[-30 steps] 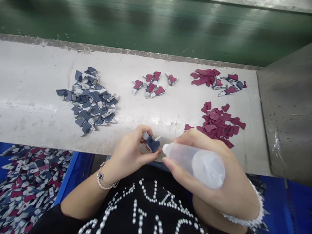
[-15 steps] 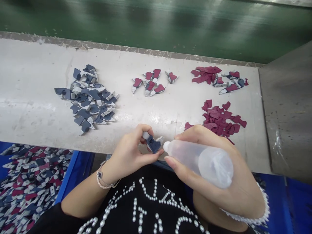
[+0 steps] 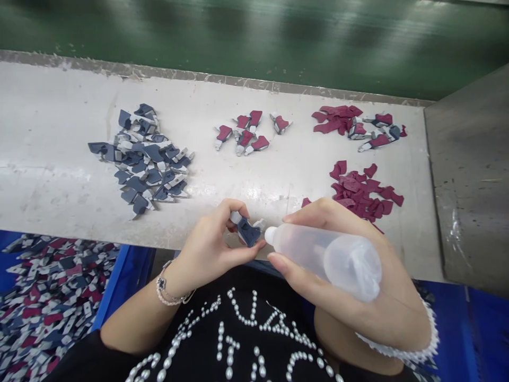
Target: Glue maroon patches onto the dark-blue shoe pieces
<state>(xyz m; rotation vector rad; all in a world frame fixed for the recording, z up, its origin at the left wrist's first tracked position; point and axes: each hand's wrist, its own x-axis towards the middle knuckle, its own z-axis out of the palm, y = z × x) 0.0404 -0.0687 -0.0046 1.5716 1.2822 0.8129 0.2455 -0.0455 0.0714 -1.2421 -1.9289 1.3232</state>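
The navy-and-grey piece (image 3: pixel 248 233) sits pinched in my left hand (image 3: pixel 209 249), with the fingers curled closed around it and the thumb along its lower edge, just off the near edge of the bench and above my lap. A small grey part of the piece projects up and to the left, and a pale tab projects to the right. My right hand (image 3: pixel 384 313) is closed around a translucent plastic squeeze bottle (image 3: pixel 324 254), which lies tilted with its white tip (image 3: pixel 271 235) pointing left, just beside the piece; I cannot confirm contact at the tip. Both hands are held close together over the bench edge. On the white-painted bench (image 3: pixel 51 122), a heap of navy-and-grey pieces (image 3: pixel 145 164) lies to the left. A small group of red-and-grey pieces (image 3: pixel 242 135) lies at centre. A mixed pile of red scraps and red-and-grey pieces (image 3: pixel 358 127) lies to the far right, with loose red scraps (image 3: pixel 360 185) nearer me. Below the bench on the left, a blue crate (image 3: pixel 123 286) holds many assorted pieces (image 3: pixel 51 302). A beaded bracelet (image 3: pixel 165 286) circles my left wrist, and a lace cuff (image 3: pixel 397 345) edges my right sleeve.
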